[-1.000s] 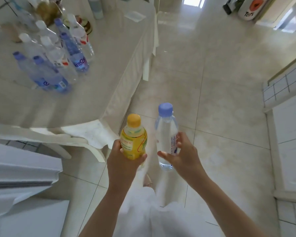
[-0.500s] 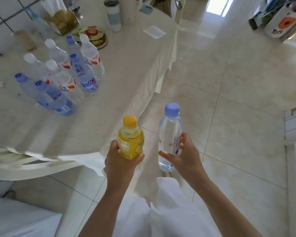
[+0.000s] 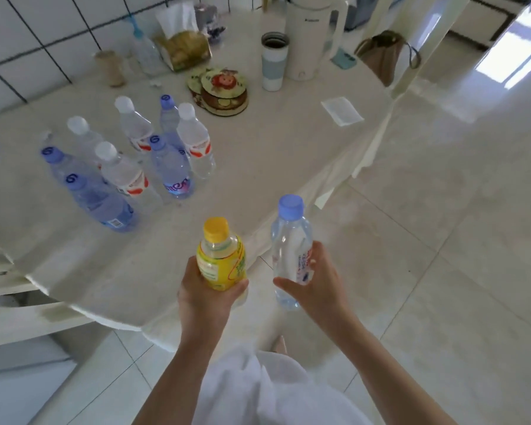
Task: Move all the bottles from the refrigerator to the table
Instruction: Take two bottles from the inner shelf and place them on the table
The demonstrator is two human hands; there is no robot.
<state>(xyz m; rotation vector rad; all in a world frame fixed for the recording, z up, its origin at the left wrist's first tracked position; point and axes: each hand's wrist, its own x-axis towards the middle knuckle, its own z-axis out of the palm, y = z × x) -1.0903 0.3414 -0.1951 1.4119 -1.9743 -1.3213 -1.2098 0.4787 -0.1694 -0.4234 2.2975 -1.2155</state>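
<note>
My left hand (image 3: 204, 297) grips a yellow bottle (image 3: 220, 256) with a yellow cap, held upright over the near edge of the table (image 3: 273, 154). My right hand (image 3: 318, 282) holds a clear water bottle (image 3: 290, 250) with a blue cap, upright, just past the table's edge and above the floor. Several water bottles (image 3: 135, 157) with blue or white caps stand grouped on the left part of the table.
At the back of the table stand a white kettle (image 3: 310, 32), a tumbler (image 3: 273, 61), stacked coasters (image 3: 221, 90), a tissue box (image 3: 181, 44) and a paper slip (image 3: 342, 111). A white chair (image 3: 13, 314) is at the left, tiled floor at the right.
I have come closer to the table, and it now fills more of the view. Both hands still carry their bottles; the yellow one is now over the table's edge.
</note>
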